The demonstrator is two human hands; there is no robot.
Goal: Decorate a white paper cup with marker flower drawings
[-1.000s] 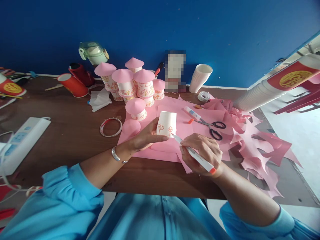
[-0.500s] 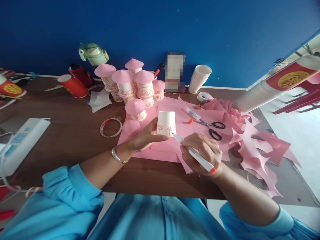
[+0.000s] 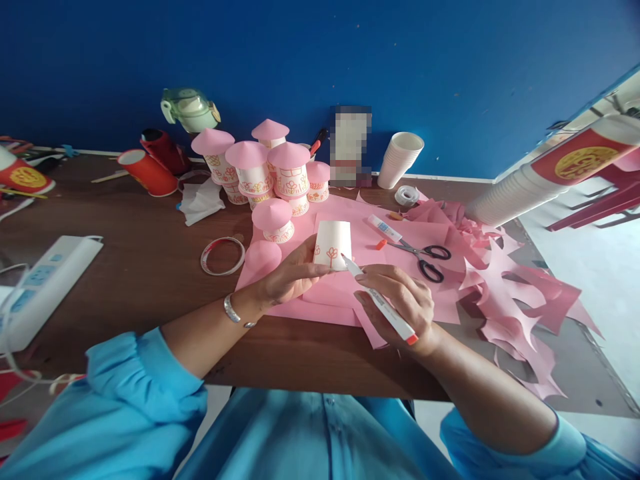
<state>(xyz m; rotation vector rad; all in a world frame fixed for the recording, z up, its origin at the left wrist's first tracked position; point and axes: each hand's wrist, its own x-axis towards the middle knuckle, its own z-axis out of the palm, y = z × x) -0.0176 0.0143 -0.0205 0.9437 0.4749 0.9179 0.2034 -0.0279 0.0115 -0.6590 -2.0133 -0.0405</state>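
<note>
My left hand (image 3: 293,272) is closed round a white paper cup (image 3: 334,235), held upside down over pink paper (image 3: 325,300). Red flowers are drawn low on the cup's side, near its rim. In my right hand (image 3: 400,297) is a white marker (image 3: 387,308) with a red end, its tip at the cup's surface just right of a flower. Behind the cup stand several decorated paper cups with pink cone roofs (image 3: 271,215). The marker's orange-red cap (image 3: 382,245) lies on the paper, close to a glue stick (image 3: 384,228).
Black-handled scissors (image 3: 425,258) and cut pink scraps (image 3: 520,287) lie to the right. A tape roll (image 3: 223,256) is on the left, with a power strip (image 3: 57,287) farther out. Stacked white cups (image 3: 400,160) stand at the blue wall; a longer stack (image 3: 555,170) leans at right.
The cup has been turned in my left hand, so its flowers have shifted left. My right hand and the marker have moved slightly left, and the tip sits higher on the cup.
</note>
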